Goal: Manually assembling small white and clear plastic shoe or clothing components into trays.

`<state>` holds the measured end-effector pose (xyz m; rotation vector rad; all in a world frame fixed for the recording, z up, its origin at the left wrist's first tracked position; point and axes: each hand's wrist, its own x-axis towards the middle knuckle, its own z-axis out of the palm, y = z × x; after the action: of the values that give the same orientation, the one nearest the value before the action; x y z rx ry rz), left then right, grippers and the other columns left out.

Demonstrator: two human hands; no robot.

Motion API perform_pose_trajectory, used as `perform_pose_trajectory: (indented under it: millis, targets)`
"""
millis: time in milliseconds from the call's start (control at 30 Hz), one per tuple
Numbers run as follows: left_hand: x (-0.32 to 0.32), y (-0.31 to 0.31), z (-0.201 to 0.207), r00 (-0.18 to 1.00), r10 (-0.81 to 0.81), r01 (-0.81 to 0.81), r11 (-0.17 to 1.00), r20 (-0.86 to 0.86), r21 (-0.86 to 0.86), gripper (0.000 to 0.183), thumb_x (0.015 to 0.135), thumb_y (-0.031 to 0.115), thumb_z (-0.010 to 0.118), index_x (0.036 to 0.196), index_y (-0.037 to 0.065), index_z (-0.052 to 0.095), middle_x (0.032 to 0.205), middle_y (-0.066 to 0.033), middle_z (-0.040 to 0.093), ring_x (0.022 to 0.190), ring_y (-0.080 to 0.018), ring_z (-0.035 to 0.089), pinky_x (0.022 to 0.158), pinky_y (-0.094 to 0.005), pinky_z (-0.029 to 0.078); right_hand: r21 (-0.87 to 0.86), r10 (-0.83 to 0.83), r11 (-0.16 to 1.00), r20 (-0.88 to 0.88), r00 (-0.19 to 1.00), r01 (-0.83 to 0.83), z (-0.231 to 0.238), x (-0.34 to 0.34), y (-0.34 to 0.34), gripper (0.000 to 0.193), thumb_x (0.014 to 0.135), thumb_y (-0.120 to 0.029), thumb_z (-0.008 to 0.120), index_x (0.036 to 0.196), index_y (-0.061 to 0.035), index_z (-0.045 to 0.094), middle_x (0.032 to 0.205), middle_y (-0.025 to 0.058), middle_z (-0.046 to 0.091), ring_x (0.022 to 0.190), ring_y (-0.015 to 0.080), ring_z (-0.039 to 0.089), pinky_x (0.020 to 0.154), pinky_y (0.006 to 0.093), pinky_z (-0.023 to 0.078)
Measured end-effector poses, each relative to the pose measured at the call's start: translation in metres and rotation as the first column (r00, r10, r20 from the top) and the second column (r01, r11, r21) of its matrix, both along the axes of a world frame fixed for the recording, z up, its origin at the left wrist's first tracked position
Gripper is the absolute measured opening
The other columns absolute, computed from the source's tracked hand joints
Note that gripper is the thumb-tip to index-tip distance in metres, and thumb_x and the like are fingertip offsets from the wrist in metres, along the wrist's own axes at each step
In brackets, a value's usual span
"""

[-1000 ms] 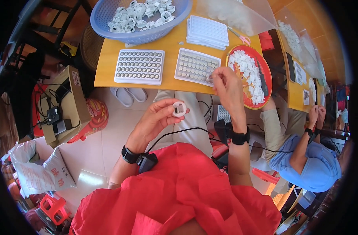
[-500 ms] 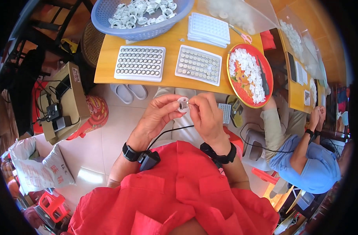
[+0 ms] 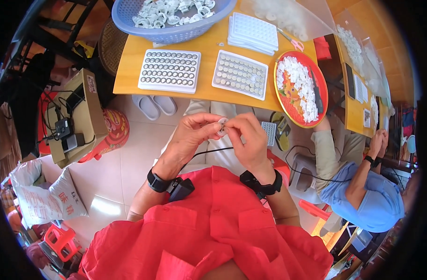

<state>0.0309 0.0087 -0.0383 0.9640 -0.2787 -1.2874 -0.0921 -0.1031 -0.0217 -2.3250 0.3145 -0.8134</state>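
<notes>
My left hand (image 3: 188, 137) and my right hand (image 3: 249, 140) meet over my lap and pinch one small white round part (image 3: 221, 125) between their fingertips. Both wrists wear black bands with a cable. Ahead on the yellow table (image 3: 129, 60) lie two white trays of small round pieces, the left tray (image 3: 169, 71) and the right tray (image 3: 240, 74). A red round plate (image 3: 288, 98) of white parts sits at the table's right end.
A blue basket (image 3: 176, 32) of white rings stands at the back, beside a stack of empty white trays (image 3: 253, 31). Slippers (image 3: 153, 106), a cardboard box (image 3: 71, 121) and a sack (image 3: 40, 200) lie on the floor at left. Another person in blue (image 3: 363, 191) sits at right.
My right hand came back from the red plate to my lap and joined the left hand on the white part; both hands have since stayed close together.
</notes>
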Motion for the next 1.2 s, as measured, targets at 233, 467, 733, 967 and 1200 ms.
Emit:
perform_pose_trajectory:
  millis: [233,467,733,967,1200]
  targets:
    - [0.004,-0.005,0.001,0.999,-0.030,0.030,0.999,0.018,-0.039,0.024,0.084,0.015,0.062,0.104,0.001,0.062,0.096,-0.0064,0.063,0.082,-0.0113,0.059,0.072,-0.0242,0.050,0.138,-0.067,0.989,0.028,0.997,0.062,0.004,0.004,0.003,0.014,0.076,0.004,0.061,0.088,-0.0011,0.057,0.080,0.0098,0.052,0.062,0.0222,0.057,0.051,0.0282,0.045]
    - [0.012,0.008,-0.008,0.997,0.049,-0.049,0.999,-0.064,0.009,0.023,0.085,0.012,0.060,0.105,0.000,0.062,0.094,-0.0079,0.064,0.080,-0.0131,0.062,0.069,-0.0240,0.052,0.185,-0.165,0.968,-0.035,0.986,0.169,0.011,0.007,-0.010,0.014,0.075,0.002,0.062,0.089,-0.0003,0.058,0.081,0.0093,0.052,0.061,0.0213,0.056,0.052,0.0307,0.044]
    - [0.021,0.019,-0.011,0.992,0.113,-0.114,0.994,-0.062,-0.005,0.024,0.084,0.011,0.061,0.105,0.000,0.061,0.094,-0.0087,0.064,0.083,-0.0157,0.063,0.073,-0.0250,0.054,0.071,-0.299,0.949,-0.119,0.947,0.308,-0.009,0.045,-0.039,0.013,0.075,-0.004,0.063,0.088,-0.0027,0.060,0.077,0.0091,0.051,0.061,0.0256,0.055,0.054,0.0345,0.042]
    - [0.020,0.025,-0.013,0.991,0.114,-0.113,0.993,-0.063,0.013,0.022,0.084,0.012,0.061,0.103,0.001,0.062,0.095,-0.0076,0.064,0.085,-0.0140,0.062,0.073,-0.0240,0.054,-0.035,-0.254,0.967,-0.245,0.936,0.253,-0.014,0.059,-0.054,0.009,0.073,-0.007,0.065,0.081,-0.0028,0.063,0.079,0.0106,0.053,0.068,0.0313,0.057,0.058,0.0404,0.044]
    - [0.021,0.025,-0.012,0.992,0.108,-0.107,0.994,-0.059,0.028,0.023,0.085,0.011,0.060,0.105,-0.001,0.060,0.096,-0.0090,0.063,0.084,-0.0157,0.063,0.071,-0.0249,0.055,-0.168,-0.205,0.974,-0.373,0.905,0.151,0.000,0.065,-0.060,0.008,0.074,-0.009,0.063,0.079,-0.0023,0.063,0.080,0.0116,0.053,0.068,0.0334,0.058,0.060,0.0421,0.046]
